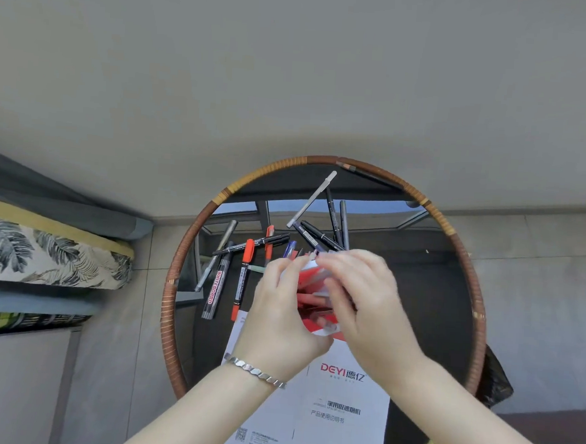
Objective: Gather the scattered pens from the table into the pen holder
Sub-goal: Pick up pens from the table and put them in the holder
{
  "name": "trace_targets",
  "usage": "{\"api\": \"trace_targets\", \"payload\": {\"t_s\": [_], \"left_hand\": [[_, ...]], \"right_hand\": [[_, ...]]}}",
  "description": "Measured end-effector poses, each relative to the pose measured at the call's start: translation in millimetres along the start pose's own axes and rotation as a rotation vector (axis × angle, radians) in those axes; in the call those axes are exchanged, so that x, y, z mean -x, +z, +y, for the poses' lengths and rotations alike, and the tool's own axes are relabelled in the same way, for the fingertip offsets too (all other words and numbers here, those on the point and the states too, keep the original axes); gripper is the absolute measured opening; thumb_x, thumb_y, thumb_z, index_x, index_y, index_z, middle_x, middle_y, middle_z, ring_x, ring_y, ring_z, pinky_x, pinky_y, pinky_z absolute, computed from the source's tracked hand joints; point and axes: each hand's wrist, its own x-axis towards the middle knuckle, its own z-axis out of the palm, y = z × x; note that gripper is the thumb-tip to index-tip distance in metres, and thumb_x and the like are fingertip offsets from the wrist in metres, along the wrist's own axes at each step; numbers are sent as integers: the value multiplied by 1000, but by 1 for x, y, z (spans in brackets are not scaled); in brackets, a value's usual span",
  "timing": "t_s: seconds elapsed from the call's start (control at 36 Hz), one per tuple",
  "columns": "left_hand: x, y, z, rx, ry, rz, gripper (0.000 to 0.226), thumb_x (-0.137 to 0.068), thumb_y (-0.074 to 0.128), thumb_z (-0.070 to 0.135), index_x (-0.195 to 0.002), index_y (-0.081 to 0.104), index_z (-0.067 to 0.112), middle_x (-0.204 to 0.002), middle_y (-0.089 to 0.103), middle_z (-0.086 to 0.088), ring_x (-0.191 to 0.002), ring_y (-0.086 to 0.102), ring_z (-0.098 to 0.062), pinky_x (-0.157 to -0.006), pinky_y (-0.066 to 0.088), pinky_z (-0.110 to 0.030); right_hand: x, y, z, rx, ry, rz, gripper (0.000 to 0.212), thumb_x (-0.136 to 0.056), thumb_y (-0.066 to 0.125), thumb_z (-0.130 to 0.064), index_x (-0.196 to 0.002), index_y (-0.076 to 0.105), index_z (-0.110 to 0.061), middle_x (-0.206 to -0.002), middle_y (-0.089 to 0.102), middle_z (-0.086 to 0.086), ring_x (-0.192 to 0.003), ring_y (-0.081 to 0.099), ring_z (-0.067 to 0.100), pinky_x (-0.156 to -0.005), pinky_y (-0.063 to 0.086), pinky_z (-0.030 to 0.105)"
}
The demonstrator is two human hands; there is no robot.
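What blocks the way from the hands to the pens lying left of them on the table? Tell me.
Nothing visible does. The left hand and right hand hold a red-and-white object over the glass table. The whiteboard marker and orange-capped pen lie uncovered beside the left hand.

Both hands blur and hide most of the red-and-white pen holder (315, 281).

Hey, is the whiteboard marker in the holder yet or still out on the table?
Out. The whiteboard marker lies flat on the glass table, left of both hands, untouched.
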Motion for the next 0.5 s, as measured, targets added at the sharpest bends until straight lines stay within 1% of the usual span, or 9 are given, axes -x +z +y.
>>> {"api": "trace_targets", "payload": {"t_s": [0.06,0.11,0.14,0.19,0.25,0.31,0.36,0.44,0.5], "left_hand": [[-1,-5,-4,20,-31,17,78,-58,76,11,-126,40,27,-106,32,27,-105,47,-2,-79,35,5],[-2,-12,-10,27,-57,22,80,-57,79,16,-126,40,28,-106,32,26,-103,48,0,-80,37,2],[-3,-15,-13,21,-70,29,83,-57,81,20,-127,39,28,-110,34,21,-106,47,-2,-86,39,-5],[-5,-22,-19,3,-91,51,87,-56,83,27,-130,37,26,-116,31,16,-113,43,-5,-93,40,-19],[-6,-27,-22,-30,-91,71,87,-58,83,26,-132,36,26,-116,28,17,-115,41,-5,-90,35,-18],[-8,-32,-25,-60,-98,66,86,-60,80,19,-133,35,25,-115,26,17,-118,42,-9,-87,34,-18],[-10,-37,-30,-74,-98,70,87,-60,80,19,-133,35,24,-117,28,16,-119,43,-11,-88,36,-19],[-13,-42,-34,-99,-109,76,90,-59,82,26,-134,33,25,-127,32,11,-121,41,-11,-90,38,-21],[-13,-43,-36,-111,-124,81,92,-59,83,28,-135,31,27,-132,31,10,-122,39,-12,-91,39,-23]], "right_hand": [[-1,9,0,40,-108,-79,41,-101,35,-28,-121,63,-7,-126,65,0,-125,44,16,-106,22,19],[-9,12,1,-37,-142,-124,53,-102,26,-36,-125,62,-5,-132,56,-5,-130,39,15,-110,19,21],[-16,12,4,-109,-93,-90,52,-101,28,-37,-123,63,-5,-130,54,-10,-128,41,11,-110,22,21],[-32,14,15,-223,131,51,38,-98,42,-29,-116,67,-7,-118,57,-20,-116,48,3,-105,34,20],[-50,17,38,-178,397,106,27,-95,50,-15,-117,65,-8,-111,62,-11,-109,54,7,-97,41,23],[-63,24,65,-78,630,-6,33,-94,54,-12,-126,58,-7,-124,60,6,-110,55,17,-91,39,24],[-72,38,82,19,732,-157,42,-93,58,-17,-132,51,-7,-131,53,15,-114,54,26,-91,42,32],[-80,59,91,250,671,-341,43,-94,57,-21,-133,48,-7,-131,49,16,-118,51,32,-92,45,41],[-83,70,94,430,589,-411,39,-96,53,-23,-130,48,-6,-129,50,15,-119,50,32,-91,46,40]]}}
